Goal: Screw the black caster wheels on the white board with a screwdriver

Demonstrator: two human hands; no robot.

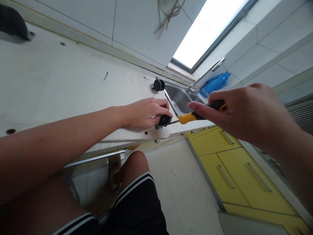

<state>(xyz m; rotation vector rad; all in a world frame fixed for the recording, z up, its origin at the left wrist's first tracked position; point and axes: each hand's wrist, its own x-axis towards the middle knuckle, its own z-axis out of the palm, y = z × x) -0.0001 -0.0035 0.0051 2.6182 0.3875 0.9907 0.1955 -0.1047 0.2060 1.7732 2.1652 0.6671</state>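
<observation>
A black caster wheel (165, 120) sits at the near right corner of a white board (73, 85). My left hand (149, 112) rests on the board, its fingers closed over that caster. In my right hand (234, 107) is a screwdriver (187, 118) with a yellow and black handle, held nearly level. Its metal shaft reaches left to the caster's mounting plate; whether the tip sits in a screw is too small to tell. Another black caster (159, 85) stands at the board's far right corner.
Beyond the board's right end are a steel sink (179, 99), a faucet (205, 73) and a blue bottle-like container (216, 84). Yellow cabinets (220, 163) stand at lower right. A black caster (12, 23) is at the upper left. Tied cord (171, 13) hangs on the tiled wall.
</observation>
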